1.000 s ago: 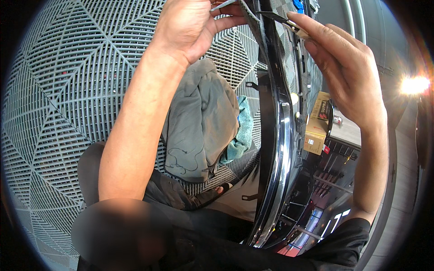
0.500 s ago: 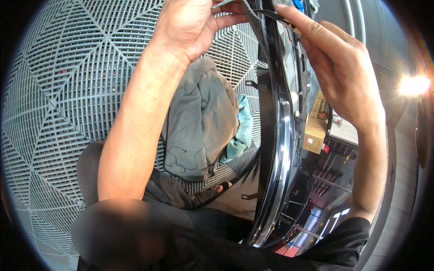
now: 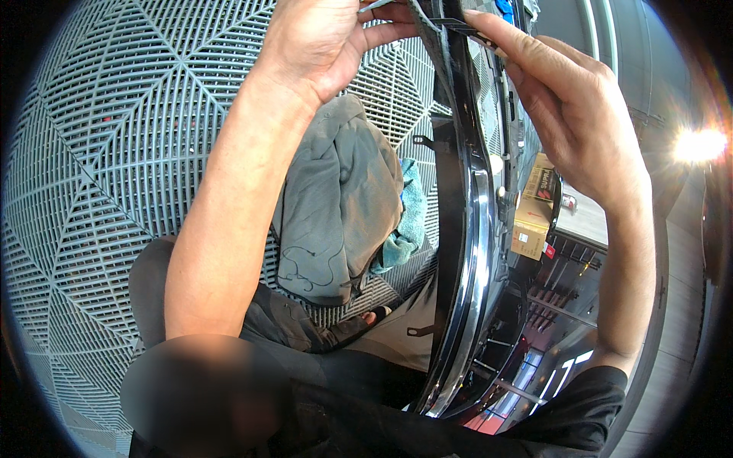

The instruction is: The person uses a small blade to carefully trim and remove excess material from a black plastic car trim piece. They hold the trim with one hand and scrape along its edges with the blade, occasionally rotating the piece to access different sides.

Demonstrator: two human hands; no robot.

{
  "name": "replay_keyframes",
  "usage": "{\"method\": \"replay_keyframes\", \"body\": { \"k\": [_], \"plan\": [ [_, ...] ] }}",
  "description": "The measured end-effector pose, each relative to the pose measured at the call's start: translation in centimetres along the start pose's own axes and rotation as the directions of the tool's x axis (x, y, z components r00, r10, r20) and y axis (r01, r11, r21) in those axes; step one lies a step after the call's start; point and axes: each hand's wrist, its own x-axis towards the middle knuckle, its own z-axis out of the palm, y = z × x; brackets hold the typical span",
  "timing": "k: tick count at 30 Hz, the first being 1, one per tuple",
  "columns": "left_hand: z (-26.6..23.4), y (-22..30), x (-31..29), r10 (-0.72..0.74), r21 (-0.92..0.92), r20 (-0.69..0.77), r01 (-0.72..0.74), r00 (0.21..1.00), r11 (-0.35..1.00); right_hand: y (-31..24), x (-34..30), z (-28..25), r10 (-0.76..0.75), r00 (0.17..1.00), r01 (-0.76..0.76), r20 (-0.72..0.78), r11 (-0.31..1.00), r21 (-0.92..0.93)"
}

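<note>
Near the top edge, my left hand [image 3: 313, 57] is closed at the fingers on a dark grey, fabric-like strip [image 3: 427, 38]. Part of that hand is cut off by the frame. My right hand [image 3: 569, 107] grips a slim black-bladed cutter [image 3: 462, 27], its index finger stretched along the tool. The blade points left and meets the strip beside the panel's edge. Between my arms, a long glossy black vehicle panel [image 3: 473, 229] stands on edge, curving from the top down toward my body. Whether the blade is in the strip I cannot tell.
A dark grey garment [image 3: 336, 206] lies on the slatted grey floor [image 3: 122, 153], with a teal cloth [image 3: 405, 221] beside it. Small metal brackets [image 3: 420, 332] jut from the panel's left side. Cardboard boxes [image 3: 531, 229] stand beyond the panel; a bright lamp [image 3: 699, 143] shines at right.
The cutter's blade has shifted slightly and lies straighter against the strip. Both hands have hardly moved.
</note>
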Motion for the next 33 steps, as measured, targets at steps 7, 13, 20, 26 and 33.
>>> {"method": "replay_keyframes", "body": {
  "k": [7, 13, 20, 26, 33],
  "plan": [
    [-0.3, -0.2, 0.0, 0.047, 0.006, 0.069, -0.047, 0.997, 0.999, -0.3, -0.1, -0.1, -0.003, 1.000, 0.007, 0.027, 0.991, -0.136],
    [-0.4, -0.3, 0.3, 0.045, 0.000, 0.071, -0.045, 0.996, 0.999, 1.0, -0.2, 1.7, -0.018, 0.989, 0.027, -0.149, 0.998, 0.058],
    [-0.4, 0.0, 0.1, 0.066, -0.006, 0.148, -0.066, 0.987, 0.998, 1.9, -1.4, 2.9, -0.008, 0.989, 0.023, -0.149, 0.995, 0.100],
    [0.2, 0.1, -0.2, 0.068, 0.019, 0.088, -0.070, 0.994, 0.997, 1.5, -1.3, 3.0, 0.004, 0.988, 0.011, -0.155, 0.995, 0.095],
    [-0.1, 0.0, -0.1, 0.057, 0.029, 0.088, -0.060, 0.995, 0.998, 1.8, -1.5, 3.3, 0.002, 0.990, 0.012, -0.143, 0.995, 0.102]
  ]
}}
